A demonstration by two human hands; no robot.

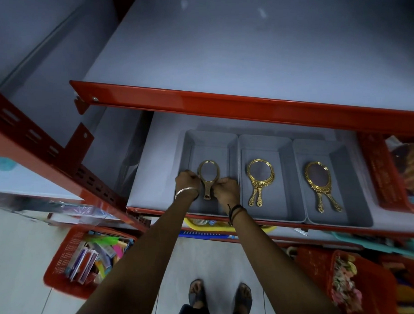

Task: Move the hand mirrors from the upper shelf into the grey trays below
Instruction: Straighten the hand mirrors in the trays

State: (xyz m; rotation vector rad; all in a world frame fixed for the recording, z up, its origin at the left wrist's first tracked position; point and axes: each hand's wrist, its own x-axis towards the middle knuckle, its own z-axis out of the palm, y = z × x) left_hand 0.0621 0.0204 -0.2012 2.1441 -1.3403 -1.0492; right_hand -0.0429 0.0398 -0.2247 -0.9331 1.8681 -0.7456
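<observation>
Three grey trays stand side by side on the lower shelf. In the left tray [192, 142] lies a gold hand mirror [208, 174], handle toward me. My left hand [188, 181] and my right hand [226, 188] pinch it from either side where the frame meets the handle. The middle tray [263, 145] holds two stacked gold mirrors [260, 177]. The right tray [343, 158] also holds two gold mirrors [317, 178], their handles splayed apart. The upper shelf [253, 59] shows a bare grey surface.
The red front lip of the upper shelf [227, 105] overhangs the trays. A red basket [388, 174] sits right of the trays. On the floor stand a red basket of packets [87, 256] at left and further red baskets [366, 289] at right.
</observation>
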